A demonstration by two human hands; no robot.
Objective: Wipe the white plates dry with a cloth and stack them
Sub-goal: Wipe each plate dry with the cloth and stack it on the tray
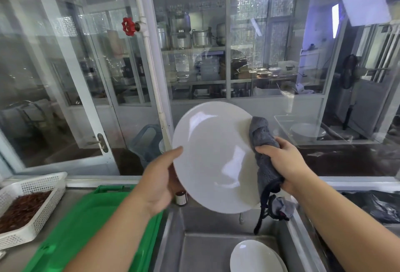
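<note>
A large white plate (211, 154) is held up, tilted toward me, above the steel sink (207, 248). My left hand (161, 181) grips its left rim, thumb on the front face. My right hand (281, 163) clutches a grey cloth (260, 136) pressed against the plate's right edge; the cloth's tail hangs down behind the plate. More white plates (256, 257) lie stacked in the sink at the bottom.
A green plastic tray (86, 224) lies left of the sink. A white perforated basket (30, 189) with brown contents stands at the far left. A small jar (180, 198) stands behind the sink. Glass partitions and a white pipe with a red valve (128, 26) rise ahead.
</note>
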